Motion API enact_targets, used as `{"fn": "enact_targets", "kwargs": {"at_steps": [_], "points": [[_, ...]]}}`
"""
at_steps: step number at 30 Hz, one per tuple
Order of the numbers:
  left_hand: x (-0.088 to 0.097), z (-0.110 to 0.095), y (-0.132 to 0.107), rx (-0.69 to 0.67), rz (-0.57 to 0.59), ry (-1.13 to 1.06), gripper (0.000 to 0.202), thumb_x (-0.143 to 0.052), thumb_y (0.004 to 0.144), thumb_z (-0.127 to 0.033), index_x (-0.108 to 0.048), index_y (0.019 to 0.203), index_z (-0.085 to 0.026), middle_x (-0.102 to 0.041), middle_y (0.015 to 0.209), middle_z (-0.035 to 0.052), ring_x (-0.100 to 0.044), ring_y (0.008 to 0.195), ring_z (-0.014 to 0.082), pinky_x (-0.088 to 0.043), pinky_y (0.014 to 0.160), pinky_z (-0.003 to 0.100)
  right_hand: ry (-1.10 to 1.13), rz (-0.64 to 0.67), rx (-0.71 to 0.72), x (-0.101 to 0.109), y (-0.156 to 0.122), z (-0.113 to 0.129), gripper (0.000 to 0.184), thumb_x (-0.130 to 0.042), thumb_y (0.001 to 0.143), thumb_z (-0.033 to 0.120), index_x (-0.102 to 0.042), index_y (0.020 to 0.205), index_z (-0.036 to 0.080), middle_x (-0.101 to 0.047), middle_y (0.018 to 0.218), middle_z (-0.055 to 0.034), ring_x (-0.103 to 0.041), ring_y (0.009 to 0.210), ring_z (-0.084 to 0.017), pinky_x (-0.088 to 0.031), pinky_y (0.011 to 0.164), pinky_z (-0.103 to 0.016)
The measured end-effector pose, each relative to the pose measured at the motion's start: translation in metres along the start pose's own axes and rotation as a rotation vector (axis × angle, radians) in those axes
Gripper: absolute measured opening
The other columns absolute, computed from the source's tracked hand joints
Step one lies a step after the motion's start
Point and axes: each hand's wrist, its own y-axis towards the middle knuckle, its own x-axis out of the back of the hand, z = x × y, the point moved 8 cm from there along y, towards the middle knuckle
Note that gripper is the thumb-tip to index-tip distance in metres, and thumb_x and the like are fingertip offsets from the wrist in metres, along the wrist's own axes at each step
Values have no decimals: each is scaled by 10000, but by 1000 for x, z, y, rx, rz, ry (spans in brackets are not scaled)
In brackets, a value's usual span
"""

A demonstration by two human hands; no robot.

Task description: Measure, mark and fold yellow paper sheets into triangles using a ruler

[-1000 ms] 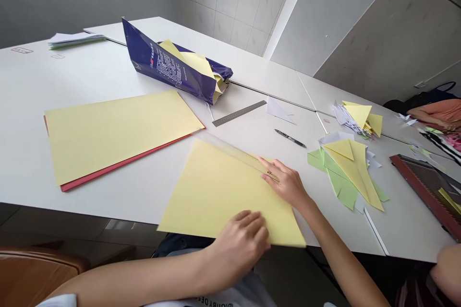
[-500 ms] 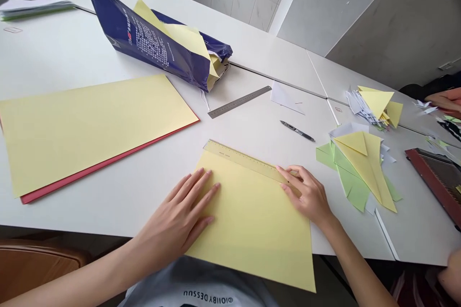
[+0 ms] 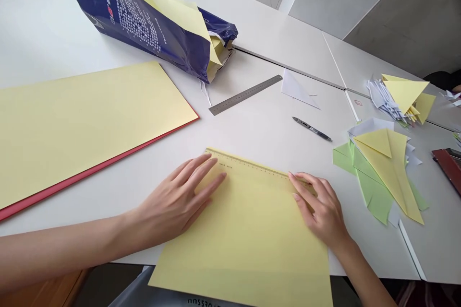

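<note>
A sheet of pale yellow paper point(image 3: 248, 244) lies in front of me, its near part hanging past the table edge. Along its far edge rests a clear plastic ruler point(image 3: 248, 165). My left hand point(image 3: 183, 196) is open, fingers stretched out over the paper's left side, with the fingertips touching the ruler's left end. At the right end, my right hand point(image 3: 320, 206) grips the ruler between the index finger on its far side and the thumb on its near side. That end is partly hidden beneath the fingers.
Beyond the paper lie a metal ruler point(image 3: 247, 95), a white paper piece point(image 3: 297, 88) and a pen point(image 3: 311, 129). Yellow sheets over a red one point(image 3: 97, 120) are at left, below a blue package point(image 3: 144, 24). Folded paper pieces point(image 3: 382, 168) are at right.
The ruler now lies within the paper's far edge rather than sticking out past it. My left hand has moved up to its left end. The view has shifted closer.
</note>
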Motion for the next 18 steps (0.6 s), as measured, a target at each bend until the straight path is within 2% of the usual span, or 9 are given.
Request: {"fn": "enact_targets", "kwargs": {"at_steps": [2, 6, 9, 13, 18], "points": [[-2, 3, -1, 18, 5, -56, 511, -436, 962, -216, -390, 1471, -200, -396, 1521, 142, -290, 1458, 328, -383, 1143, 486, 3, -1, -14, -1, 0, 0, 558, -515, 946, 181, -419, 1480, 313, -596, 1259, -80, -574, 1088, -237, -499, 900, -411], [-5, 5, -3, 11, 40, -95, 576, -410, 960, -215, -287, 1523, -202, -308, 1578, 115, -226, 1487, 309, -341, 1174, 468, 57, -31, -4, 0, 1, 2, 552, -541, 929, 146, -460, 1458, 282, -601, 1275, -87, -565, 1167, -252, -504, 944, -430], [-7, 7, -4, 27, 49, -83, 608, -397, 960, -231, -229, 1538, -143, -273, 1594, 113, -226, 1490, 280, -304, 1198, 425, 98, -64, 38, 2, 1, 5, 559, -563, 906, 91, -495, 1435, 258, -621, 1297, -77, -569, 1207, -250, -521, 965, -417], [-5, 12, -2, 79, 17, -64, 639, -392, 968, -300, -211, 1529, -53, -301, 1581, 121, -281, 1471, 239, -284, 1206, 346, 87, -79, 86, 3, 1, 10, 559, -593, 875, 37, -543, 1397, 229, -679, 1245, -55, -586, 1227, -255, -547, 958, -404], [-6, 12, -2, 98, 24, -82, 662, -399, 951, -306, -205, 1534, -61, -327, 1569, 120, -334, 1447, 253, -318, 1192, 353, 18, -91, 90, 5, 4, 13, 568, -634, 857, 30, -565, 1373, 256, -714, 1187, -23, -628, 1191, -245, -575, 930, -393]]}}
